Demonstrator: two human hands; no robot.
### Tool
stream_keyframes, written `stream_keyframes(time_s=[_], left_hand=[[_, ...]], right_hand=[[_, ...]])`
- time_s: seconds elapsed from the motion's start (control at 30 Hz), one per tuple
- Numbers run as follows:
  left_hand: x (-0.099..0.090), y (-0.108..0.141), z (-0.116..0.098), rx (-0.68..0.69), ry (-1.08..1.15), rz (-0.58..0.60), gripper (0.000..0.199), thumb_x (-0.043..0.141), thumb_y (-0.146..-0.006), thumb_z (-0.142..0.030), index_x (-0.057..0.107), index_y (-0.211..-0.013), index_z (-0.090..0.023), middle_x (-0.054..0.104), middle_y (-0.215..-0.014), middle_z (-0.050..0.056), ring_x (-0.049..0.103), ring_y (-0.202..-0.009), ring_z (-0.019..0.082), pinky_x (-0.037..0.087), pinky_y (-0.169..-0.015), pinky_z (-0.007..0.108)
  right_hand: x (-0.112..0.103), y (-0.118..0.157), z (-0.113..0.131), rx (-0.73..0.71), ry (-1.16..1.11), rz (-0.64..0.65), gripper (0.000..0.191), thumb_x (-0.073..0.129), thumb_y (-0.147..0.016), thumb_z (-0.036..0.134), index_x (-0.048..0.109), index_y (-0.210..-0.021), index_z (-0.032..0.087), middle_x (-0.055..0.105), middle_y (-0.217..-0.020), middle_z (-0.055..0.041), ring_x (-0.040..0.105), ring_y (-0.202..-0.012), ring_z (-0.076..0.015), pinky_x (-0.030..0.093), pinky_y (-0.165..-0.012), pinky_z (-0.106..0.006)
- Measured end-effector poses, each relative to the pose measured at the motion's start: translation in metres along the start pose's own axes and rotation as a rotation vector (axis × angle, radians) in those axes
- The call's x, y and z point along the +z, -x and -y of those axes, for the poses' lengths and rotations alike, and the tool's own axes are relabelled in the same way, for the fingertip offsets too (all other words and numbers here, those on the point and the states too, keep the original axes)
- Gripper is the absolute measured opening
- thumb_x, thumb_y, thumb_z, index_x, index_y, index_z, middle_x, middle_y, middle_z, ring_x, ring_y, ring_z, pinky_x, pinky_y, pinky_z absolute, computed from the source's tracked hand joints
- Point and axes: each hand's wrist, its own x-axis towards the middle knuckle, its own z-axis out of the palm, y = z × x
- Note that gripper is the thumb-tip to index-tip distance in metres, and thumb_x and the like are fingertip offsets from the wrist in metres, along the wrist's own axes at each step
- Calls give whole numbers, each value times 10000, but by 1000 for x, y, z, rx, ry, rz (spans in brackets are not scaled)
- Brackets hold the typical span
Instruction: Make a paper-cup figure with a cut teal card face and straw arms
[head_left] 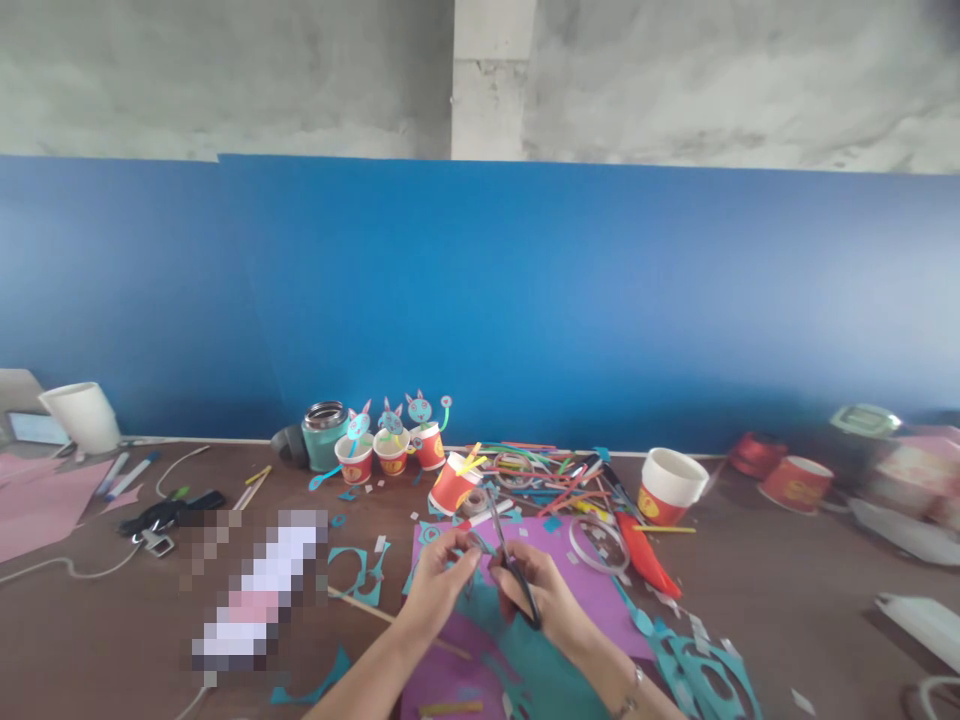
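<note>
Black-handled scissors [517,580] are gripped in my right hand [541,592], their blades pointing up and slightly apart. To their left, my left hand [442,578] pinches a small teal piece [480,543] close to the blades. Beneath both hands lie purple paper [592,600] and teal paper [559,670]. A tilted red and white paper cup [452,485] with yellow strips stands just beyond my fingers. A roll of clear tape [598,543] rests on the purple paper at the right.
Three cups with teal cat faces [391,455] stand behind, beside a teal thermos [324,436]. Colourful pipe cleaners [525,468] are heaped at the back centre. A larger paper cup [669,487], a red item [646,558] and teal scraps [705,670] lie rightward; pink paper [45,500] is far left.
</note>
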Motion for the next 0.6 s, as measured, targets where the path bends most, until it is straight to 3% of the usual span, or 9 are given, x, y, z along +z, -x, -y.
stream_keyframes(time_s=[0.17, 0.37, 0.6], left_hand=[[-4, -3, -1, -16, 148, -134, 326, 677, -657, -439, 490, -596, -179, 485, -550, -44, 428, -548, 106, 319, -564, 230], [-3, -4, -7, -35, 224, -187, 353, 712, -611, -468, 510, -586, -181, 560, -592, -15, 565, -669, 167, 392, -666, 267], [-2, -4, -5, -32, 234, -121, 329, 731, -601, -426, 518, -570, -177, 582, -585, -9, 546, -643, 154, 390, -664, 264]], right_hand=[[2, 3, -1, 130, 20, 176, 308, 636, -730, 444, 540, -775, 155, 560, -461, 38, 453, -376, -79, 291, -371, -174], [-1, 4, -3, 107, -4, 204, 349, 628, -746, 490, 546, -800, 156, 577, -488, 34, 452, -395, -72, 276, -380, -169], [0, 4, -1, 141, 4, 221, 377, 641, -730, 512, 548, -793, 152, 566, -474, 37, 465, -387, -80, 296, -384, -175]])
